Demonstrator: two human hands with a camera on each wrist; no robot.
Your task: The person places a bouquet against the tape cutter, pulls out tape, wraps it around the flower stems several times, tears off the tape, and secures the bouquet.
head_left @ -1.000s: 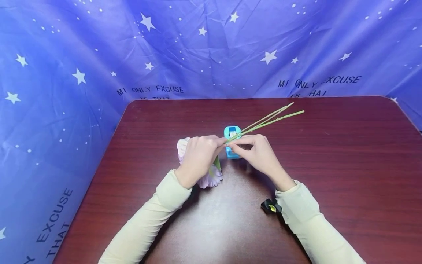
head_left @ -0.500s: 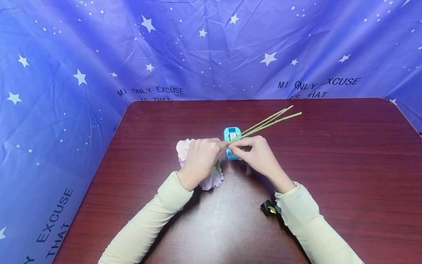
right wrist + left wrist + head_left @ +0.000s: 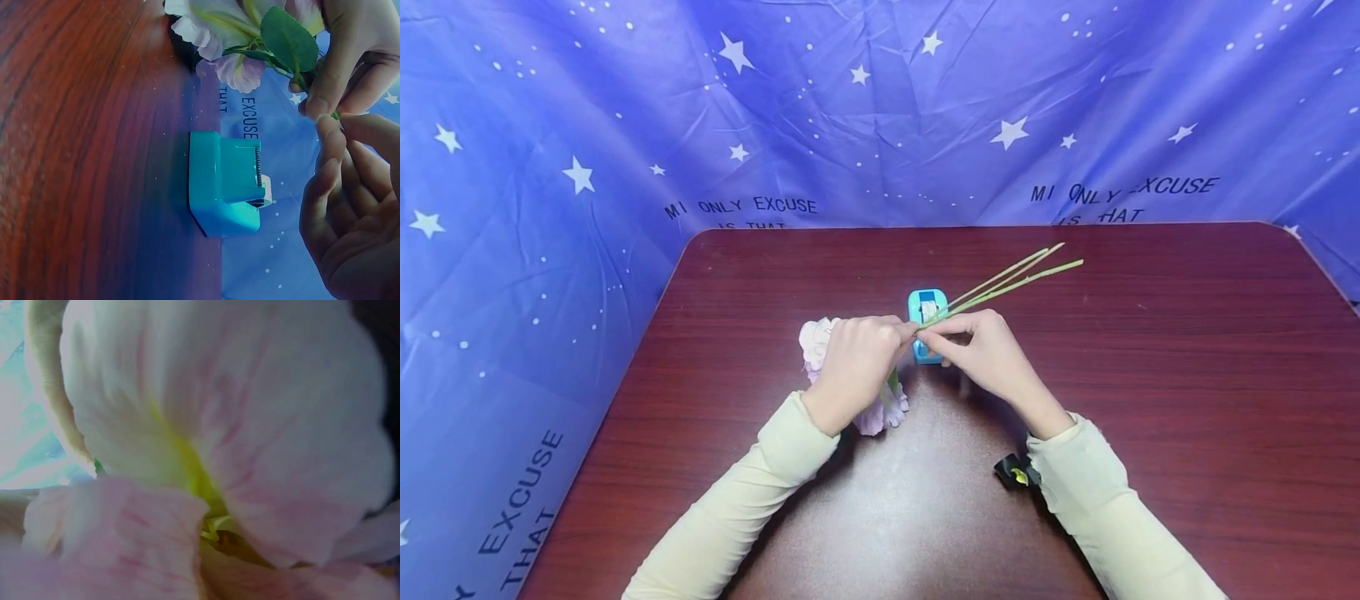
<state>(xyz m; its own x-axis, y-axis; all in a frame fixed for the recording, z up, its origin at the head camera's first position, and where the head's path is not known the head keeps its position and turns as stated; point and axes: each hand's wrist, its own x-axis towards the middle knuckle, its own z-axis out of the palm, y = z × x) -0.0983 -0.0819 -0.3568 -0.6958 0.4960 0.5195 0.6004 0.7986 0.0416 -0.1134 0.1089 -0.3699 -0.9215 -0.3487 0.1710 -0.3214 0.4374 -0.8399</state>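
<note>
My left hand [image 3: 861, 354] grips a small bunch of flowers by the stems [image 3: 1000, 285], which fan out to the far right. Pale pink and lilac petals [image 3: 880, 410] hang beneath that hand, and a petal [image 3: 281, 394] fills most of the left wrist view. Close against the left fingertips, my right hand [image 3: 992, 354] pinches the stems between thumb and forefinger; whether something thin is held there too, I cannot tell. A green leaf [image 3: 289, 40] shows beside the blooms. Behind and below the hands a turquoise tape dispenser [image 3: 234, 169] with a toothed edge stands on the table.
A black object with a yellow mark [image 3: 1013, 472] sits beside the right sleeve cuff. The dark red wooden table [image 3: 1187, 375] reaches back to a blue star-patterned curtain [image 3: 865, 117].
The free stem ends have dipped slightly and shifted a little left. Both hands stay together almost in place, and the tape dispenser has not moved.
</note>
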